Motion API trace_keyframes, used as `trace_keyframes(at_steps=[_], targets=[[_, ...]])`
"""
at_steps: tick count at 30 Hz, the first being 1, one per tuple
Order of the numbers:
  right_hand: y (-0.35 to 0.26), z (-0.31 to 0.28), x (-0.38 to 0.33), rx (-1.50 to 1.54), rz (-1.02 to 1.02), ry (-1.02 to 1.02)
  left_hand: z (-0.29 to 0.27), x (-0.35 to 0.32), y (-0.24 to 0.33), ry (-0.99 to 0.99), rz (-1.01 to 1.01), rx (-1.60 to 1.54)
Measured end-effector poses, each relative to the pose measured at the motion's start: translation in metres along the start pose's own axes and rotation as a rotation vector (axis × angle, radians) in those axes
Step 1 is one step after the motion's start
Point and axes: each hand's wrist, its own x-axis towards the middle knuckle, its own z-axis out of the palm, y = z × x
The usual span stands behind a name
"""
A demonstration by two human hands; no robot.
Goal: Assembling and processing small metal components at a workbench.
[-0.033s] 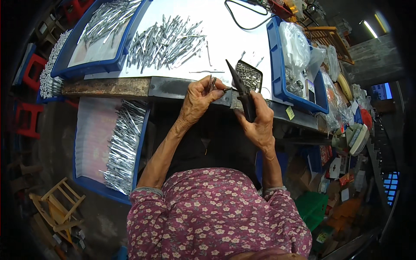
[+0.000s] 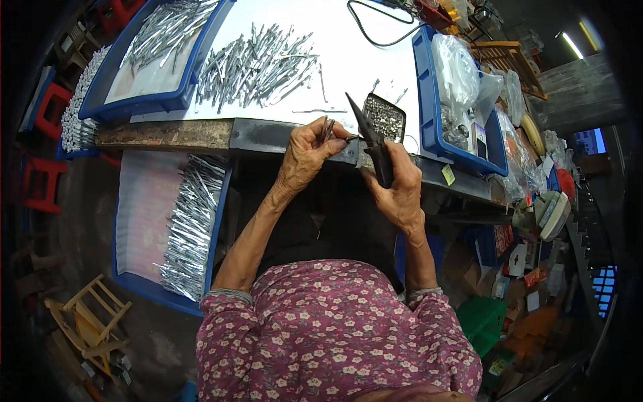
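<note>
My right hand [image 2: 400, 187] grips black-handled long-nose pliers [image 2: 363, 120], their jaws slanting up and to the left. My left hand [image 2: 303, 155] is closed in a pinch around small slim metal pieces [image 2: 326, 128], one sticking up past the fingers. Another thin metal end points from its fingertips toward the pliers. Both hands are at the front edge of the workbench [image 2: 288, 137]. Just beyond the pliers sits a dark-rimmed tray [image 2: 390, 103] of small shiny metal parts. Farther left on the white surface lies a heap of slim metal strips [image 2: 258, 70].
A blue bin [image 2: 181, 104] with more strips stands at the far left. Below the bench, another blue bin [image 2: 212, 258] holds strips. To the right, a blue tray [image 2: 429, 110] contains plastic bags. A black cable [image 2: 365, 33] curves at the back. A wooden stool [image 2: 90, 321] is lower left.
The pliers' jaws have shifted slightly to the left, and my right hand has moved a little with them. My left hand looks unmoved.
</note>
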Motion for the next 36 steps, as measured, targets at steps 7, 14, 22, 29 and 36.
trace_keyframes(at_steps=[7, 14, 22, 29, 36], targets=[[-0.011, -0.006, 0.005, -0.049, -0.09, 0.071, -0.003, -0.001, 0.0, 0.026, 0.005, 0.027], [0.002, -0.001, 0.003, -0.227, -0.131, 0.005, -0.001, 0.0, 0.003, 0.024, -0.006, -0.012], [-0.002, -0.001, -0.012, -0.085, -0.089, 0.006, 0.002, -0.002, 0.005, 0.095, -0.004, -0.205], [0.008, 0.01, -0.03, -0.132, -0.145, 0.059, -0.005, -0.003, 0.007, -0.001, -0.212, -0.755], [0.017, 0.011, -0.035, -0.216, -0.217, 0.089, 0.0, -0.005, 0.001, -0.035, -0.254, -0.879]])
